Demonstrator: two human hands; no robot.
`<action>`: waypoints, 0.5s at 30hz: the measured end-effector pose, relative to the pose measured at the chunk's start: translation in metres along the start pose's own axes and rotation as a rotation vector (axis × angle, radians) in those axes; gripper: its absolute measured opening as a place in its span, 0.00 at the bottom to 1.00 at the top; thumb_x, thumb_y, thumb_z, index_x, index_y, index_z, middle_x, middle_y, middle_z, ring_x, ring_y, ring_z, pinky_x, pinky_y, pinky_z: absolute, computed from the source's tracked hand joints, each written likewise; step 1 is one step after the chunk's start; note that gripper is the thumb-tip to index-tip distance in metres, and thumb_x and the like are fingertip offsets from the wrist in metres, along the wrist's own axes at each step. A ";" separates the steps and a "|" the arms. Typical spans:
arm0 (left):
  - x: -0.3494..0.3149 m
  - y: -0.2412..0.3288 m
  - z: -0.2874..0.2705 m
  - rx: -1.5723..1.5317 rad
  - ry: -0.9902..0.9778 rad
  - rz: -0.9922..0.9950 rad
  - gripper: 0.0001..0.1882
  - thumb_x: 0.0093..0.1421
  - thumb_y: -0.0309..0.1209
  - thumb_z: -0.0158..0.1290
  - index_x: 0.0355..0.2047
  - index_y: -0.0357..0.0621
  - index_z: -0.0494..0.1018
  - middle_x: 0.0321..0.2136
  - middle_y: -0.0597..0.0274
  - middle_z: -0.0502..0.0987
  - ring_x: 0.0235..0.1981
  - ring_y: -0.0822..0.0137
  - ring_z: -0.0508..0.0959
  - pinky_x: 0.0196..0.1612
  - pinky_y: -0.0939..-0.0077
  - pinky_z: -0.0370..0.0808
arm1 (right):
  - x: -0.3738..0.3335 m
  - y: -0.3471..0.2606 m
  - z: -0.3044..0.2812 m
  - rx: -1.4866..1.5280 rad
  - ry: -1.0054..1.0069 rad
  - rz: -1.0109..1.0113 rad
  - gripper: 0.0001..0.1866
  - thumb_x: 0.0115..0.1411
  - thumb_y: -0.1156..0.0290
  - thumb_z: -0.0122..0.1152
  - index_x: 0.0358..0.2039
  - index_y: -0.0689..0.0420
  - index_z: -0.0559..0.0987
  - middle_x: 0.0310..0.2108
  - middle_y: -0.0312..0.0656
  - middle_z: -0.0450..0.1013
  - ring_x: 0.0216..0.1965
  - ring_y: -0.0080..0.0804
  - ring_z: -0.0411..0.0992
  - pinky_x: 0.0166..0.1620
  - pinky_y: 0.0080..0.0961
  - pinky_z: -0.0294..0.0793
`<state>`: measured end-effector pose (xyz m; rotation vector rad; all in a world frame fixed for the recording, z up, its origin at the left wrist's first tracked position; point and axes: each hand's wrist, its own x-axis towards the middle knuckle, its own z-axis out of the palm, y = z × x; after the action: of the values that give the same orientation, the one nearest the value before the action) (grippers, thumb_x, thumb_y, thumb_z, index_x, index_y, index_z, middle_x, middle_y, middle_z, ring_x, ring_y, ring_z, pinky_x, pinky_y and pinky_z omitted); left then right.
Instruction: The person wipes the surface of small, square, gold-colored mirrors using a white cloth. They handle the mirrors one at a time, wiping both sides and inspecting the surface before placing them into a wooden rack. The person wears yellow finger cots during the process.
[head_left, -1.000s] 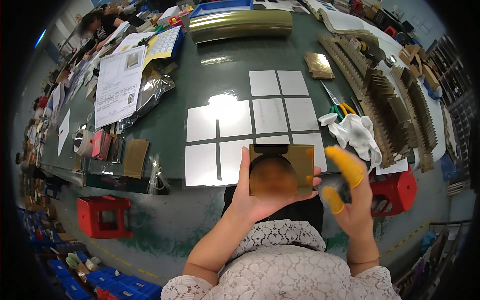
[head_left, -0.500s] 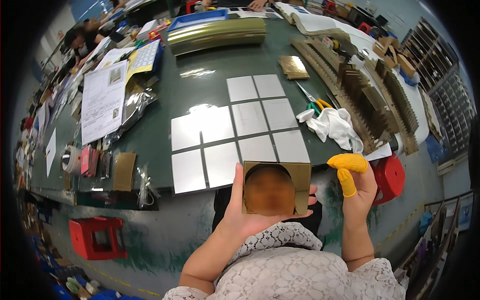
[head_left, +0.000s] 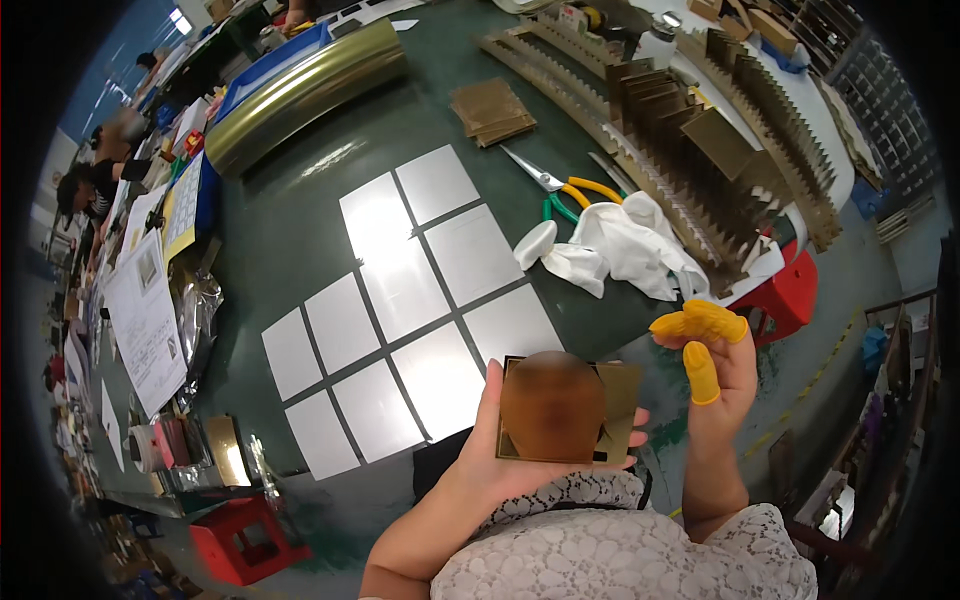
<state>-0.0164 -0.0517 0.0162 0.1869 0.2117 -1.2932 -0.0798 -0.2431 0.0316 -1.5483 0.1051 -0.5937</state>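
A square, gold mirror-like plate (head_left: 622, 400) rests in my left hand (head_left: 487, 455), whose thumb lies along its left edge while fingertips show past the right edge. Its shiny face is turned up and carries a blurred reflection. Off to the right, my right hand (head_left: 718, 375) is raised and holds nothing; yellow finger cots cover its thumb and some fingers, and the thumb stands apart from them. Beyond the plate, several pale silver square sheets (head_left: 474, 255) lie in rows on the green table (head_left: 270, 220). White gloves (head_left: 625, 240) are nearest to my right hand.
Scissors (head_left: 540, 178) with green and orange handles lie against the gloves. Behind them is a stack of gold plates (head_left: 493, 110). Slotted racks (head_left: 650, 120) holding plates line the right side. A gold film roll (head_left: 310, 95) lies far left, papers (head_left: 145, 315) nearer. A red stool (head_left: 785, 295) stands right.
My view has turned right, so the table and its sheets appear tilted and shifted left. My left hand still holds the plate, now tipped a little differently. The right hand stays raised.
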 end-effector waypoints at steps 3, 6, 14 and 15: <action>0.005 0.013 -0.006 -0.047 -0.080 0.026 0.58 0.52 0.77 0.31 0.68 0.41 0.47 0.63 0.31 0.53 0.63 0.32 0.57 0.62 0.33 0.54 | 0.010 0.009 0.004 -0.114 -0.082 -0.004 0.24 0.60 0.69 0.62 0.53 0.66 0.68 0.47 0.48 0.73 0.48 0.37 0.72 0.53 0.30 0.68; 0.008 0.022 -0.026 -0.178 -0.252 0.107 0.52 0.58 0.72 0.33 0.68 0.43 0.46 0.66 0.40 0.53 0.65 0.37 0.57 0.64 0.35 0.53 | 0.021 0.012 0.016 -0.303 -0.262 -0.062 0.33 0.52 0.64 0.70 0.55 0.65 0.69 0.51 0.49 0.71 0.51 0.40 0.69 0.54 0.32 0.66; -0.002 0.036 -0.021 -0.097 0.062 0.224 0.49 0.59 0.72 0.31 0.68 0.47 0.47 0.65 0.48 0.56 0.64 0.42 0.59 0.62 0.36 0.58 | 0.045 0.015 0.038 -0.460 -0.458 -0.151 0.18 0.52 0.70 0.67 0.44 0.60 0.80 0.51 0.49 0.70 0.46 0.44 0.70 0.49 0.34 0.70; -0.002 0.037 -0.025 -0.074 -0.007 0.200 0.50 0.58 0.73 0.29 0.68 0.47 0.47 0.65 0.46 0.55 0.64 0.39 0.59 0.62 0.34 0.56 | 0.044 0.018 0.036 -0.428 -0.446 -0.098 0.17 0.52 0.71 0.67 0.43 0.60 0.80 0.51 0.49 0.70 0.45 0.43 0.70 0.47 0.32 0.71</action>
<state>0.0178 -0.0336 -0.0067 0.1366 0.2283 -1.0852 -0.0221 -0.2307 0.0295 -2.0774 -0.1966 -0.2974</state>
